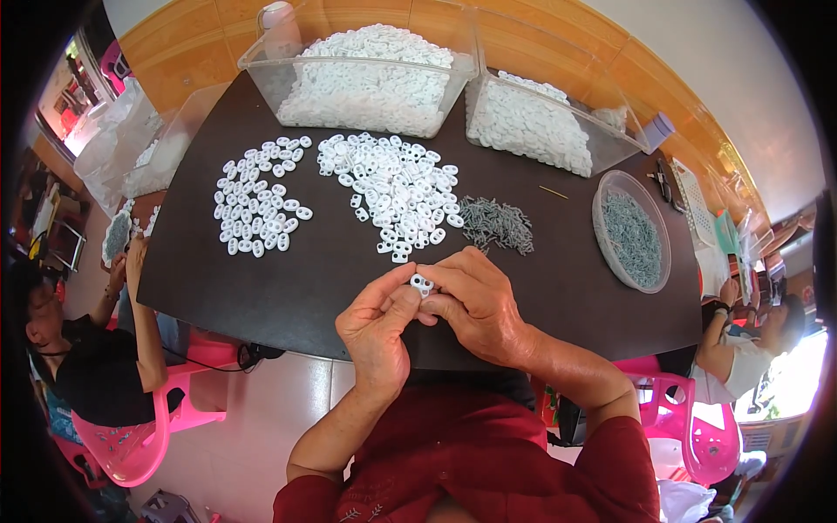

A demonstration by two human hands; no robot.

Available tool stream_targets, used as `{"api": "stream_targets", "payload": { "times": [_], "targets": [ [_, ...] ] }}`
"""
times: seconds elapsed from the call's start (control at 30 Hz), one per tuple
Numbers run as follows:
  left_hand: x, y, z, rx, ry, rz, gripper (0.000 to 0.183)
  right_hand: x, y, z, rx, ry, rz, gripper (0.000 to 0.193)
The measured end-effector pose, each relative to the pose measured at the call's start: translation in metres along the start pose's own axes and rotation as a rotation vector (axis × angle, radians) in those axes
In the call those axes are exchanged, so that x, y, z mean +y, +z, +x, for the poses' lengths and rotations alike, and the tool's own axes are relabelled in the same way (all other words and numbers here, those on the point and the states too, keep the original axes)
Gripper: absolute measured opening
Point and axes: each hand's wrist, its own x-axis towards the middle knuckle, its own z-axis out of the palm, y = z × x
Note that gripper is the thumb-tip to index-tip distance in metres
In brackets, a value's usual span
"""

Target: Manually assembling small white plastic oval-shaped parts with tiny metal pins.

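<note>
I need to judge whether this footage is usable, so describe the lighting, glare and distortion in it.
Head view: even, soft light over the dark brown table, with only faint shadows; strong fisheye bending curves the clear plastic bins and blackens the corners; blown-out glare at the lower right edge; the left hand and right hand pinching the small white plastic two-hole piece stay sharp.

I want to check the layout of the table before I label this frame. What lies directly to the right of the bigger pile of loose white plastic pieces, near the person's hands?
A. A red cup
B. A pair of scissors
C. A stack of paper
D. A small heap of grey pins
D: a small heap of grey pins lies on the dark table just right of the bigger white pile, above both hands holding a white piece.
</note>
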Motion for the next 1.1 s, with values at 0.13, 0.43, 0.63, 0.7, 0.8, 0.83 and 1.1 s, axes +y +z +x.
{"api": "stream_targets", "payload": {
  "times": [0.13,0.43,0.63,0.7,0.8,0.83,1.1],
  "targets": [
    [-0.003,-0.002,-0.001,-0.025,0.039,0.063,0.021,0.001,0.004,-0.003,0.028,-0.010,-0.010,0.032],
    [-0.002,-0.005,0.000,-0.045,0.099,0.116,0.020,-0.007,0.003,-0.002,0.042,0.039,0.025,0.028],
    [-0.005,-0.004,-0.001,-0.056,0.116,0.088,0.021,-0.007,0.005,-0.002,0.089,-0.009,0.042,0.029],
    [-0.006,-0.003,-0.002,-0.045,0.126,0.127,0.022,-0.008,0.007,-0.003,0.106,-0.020,0.028,0.031],
    [-0.006,0.000,-0.004,-0.031,0.152,0.050,0.022,-0.014,0.009,-0.001,0.127,-0.032,0.031,0.033],
    [-0.005,0.001,-0.005,-0.009,0.163,0.055,0.022,-0.017,0.010,-0.001,0.131,-0.032,0.047,0.034],
    [-0.005,0.008,-0.014,-0.038,0.210,0.039,0.021,-0.015,0.017,-0.012,0.216,-0.057,0.061,0.031]
  ]
}}
